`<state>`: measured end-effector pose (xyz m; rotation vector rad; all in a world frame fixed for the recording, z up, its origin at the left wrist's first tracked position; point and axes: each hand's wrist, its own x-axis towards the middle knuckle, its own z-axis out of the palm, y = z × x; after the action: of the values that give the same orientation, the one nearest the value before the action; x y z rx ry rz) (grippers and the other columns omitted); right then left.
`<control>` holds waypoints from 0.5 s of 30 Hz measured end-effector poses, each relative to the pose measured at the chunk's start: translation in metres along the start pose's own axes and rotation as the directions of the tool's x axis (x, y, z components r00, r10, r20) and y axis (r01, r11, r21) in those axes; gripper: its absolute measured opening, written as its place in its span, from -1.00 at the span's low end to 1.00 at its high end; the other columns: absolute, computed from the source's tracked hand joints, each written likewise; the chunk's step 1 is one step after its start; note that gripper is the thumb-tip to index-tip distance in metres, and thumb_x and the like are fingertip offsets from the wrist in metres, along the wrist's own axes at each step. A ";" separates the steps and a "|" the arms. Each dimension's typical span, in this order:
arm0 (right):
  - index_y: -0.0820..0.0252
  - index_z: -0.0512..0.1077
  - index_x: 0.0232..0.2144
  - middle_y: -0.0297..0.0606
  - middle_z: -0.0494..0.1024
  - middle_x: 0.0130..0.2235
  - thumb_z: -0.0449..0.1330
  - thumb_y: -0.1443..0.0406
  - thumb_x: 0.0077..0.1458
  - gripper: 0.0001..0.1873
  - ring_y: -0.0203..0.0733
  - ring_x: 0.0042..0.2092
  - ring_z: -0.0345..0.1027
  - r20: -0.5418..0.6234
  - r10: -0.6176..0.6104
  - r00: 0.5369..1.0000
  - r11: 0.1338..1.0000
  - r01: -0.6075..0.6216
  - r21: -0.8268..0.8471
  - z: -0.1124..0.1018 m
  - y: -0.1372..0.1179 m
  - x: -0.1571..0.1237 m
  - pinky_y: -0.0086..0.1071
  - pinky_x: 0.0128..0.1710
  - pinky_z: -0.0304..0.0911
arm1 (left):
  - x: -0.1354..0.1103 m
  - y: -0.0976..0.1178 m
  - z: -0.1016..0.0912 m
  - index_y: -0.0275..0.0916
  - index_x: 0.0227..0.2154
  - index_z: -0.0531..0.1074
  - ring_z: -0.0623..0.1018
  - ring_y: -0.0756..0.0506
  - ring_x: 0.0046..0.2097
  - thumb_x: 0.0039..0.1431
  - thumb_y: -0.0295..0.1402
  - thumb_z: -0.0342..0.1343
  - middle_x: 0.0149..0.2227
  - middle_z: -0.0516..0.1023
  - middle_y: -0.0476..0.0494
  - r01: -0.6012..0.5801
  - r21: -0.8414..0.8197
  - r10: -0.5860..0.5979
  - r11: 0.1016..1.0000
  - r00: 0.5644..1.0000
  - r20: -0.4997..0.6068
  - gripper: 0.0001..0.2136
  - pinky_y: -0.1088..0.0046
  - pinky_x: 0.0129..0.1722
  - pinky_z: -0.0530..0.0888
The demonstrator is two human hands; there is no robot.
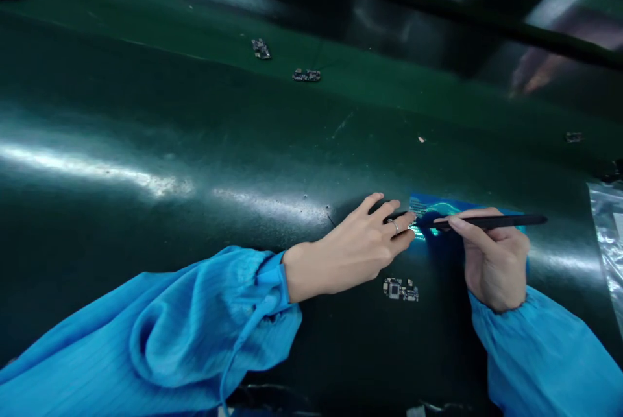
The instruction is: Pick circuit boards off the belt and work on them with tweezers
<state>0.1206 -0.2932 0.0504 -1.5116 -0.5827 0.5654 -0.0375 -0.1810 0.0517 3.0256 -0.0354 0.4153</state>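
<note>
My left hand point(360, 245) lies flat on the dark green table point(195, 144), fingers stretched out, fingertips resting at the left edge of a blue sheet point(435, 206) that carries rows of tiny parts. My right hand point(491, 261) is closed in a pinch around black tweezers point(491, 221), whose tips point left onto the sheet near my left fingertips. A small circuit board point(400, 289) lies on the table just below and between the two hands. Both arms wear blue sleeves.
Two more small circuit boards point(261, 48) point(306, 75) lie farther back on the table, and another small part point(574, 137) sits at the right. A clear plastic bag point(608, 229) lies at the right edge. A dark raised ledge point(438, 8) runs along the back.
</note>
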 end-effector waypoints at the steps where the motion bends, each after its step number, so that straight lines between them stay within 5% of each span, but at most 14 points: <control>1: 0.07 0.53 -0.58 -0.32 0.47 -0.45 0.32 0.36 -0.15 -0.92 -0.07 -0.36 0.40 0.000 0.014 1.000 1.000 -0.014 0.004 -0.001 -0.001 -0.001 -0.16 -0.25 0.28 | -0.001 0.000 -0.001 -0.36 -0.08 0.41 0.37 -0.26 0.04 0.21 -0.55 -0.09 0.03 0.40 -0.23 0.009 -0.028 -0.009 1.000 1.000 -0.019 -0.73 0.05 0.05 0.32; 9: 0.06 0.56 -0.52 -0.31 0.53 -0.44 0.31 0.38 -0.09 -0.91 -0.08 -0.37 0.42 0.118 0.167 0.979 0.985 -0.160 -0.065 -0.016 -0.018 -0.001 -0.20 -0.29 0.30 | -0.006 0.014 -0.016 -0.37 -0.13 0.44 0.40 -0.23 0.02 0.26 -0.53 -0.10 -0.06 0.46 -0.24 0.037 -0.157 -0.046 0.987 0.997 -0.055 -0.76 0.07 0.11 0.31; 15: 0.07 0.56 -0.45 -0.32 0.56 -0.40 0.28 0.45 -0.03 -0.84 -0.10 -0.27 0.42 0.235 0.106 0.966 0.983 -0.067 -0.168 -0.013 -0.019 -0.006 -0.28 -0.30 0.35 | -0.005 0.016 -0.016 -0.43 -0.09 0.43 0.44 -0.26 -0.03 0.24 -0.52 -0.06 -0.09 0.46 -0.30 -0.001 -0.138 -0.003 0.990 1.000 -0.029 -0.75 0.06 0.07 0.34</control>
<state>0.1250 -0.3066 0.0696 -1.6362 -0.7683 0.7947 -0.0470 -0.1953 0.0671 2.8826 -0.0576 0.4370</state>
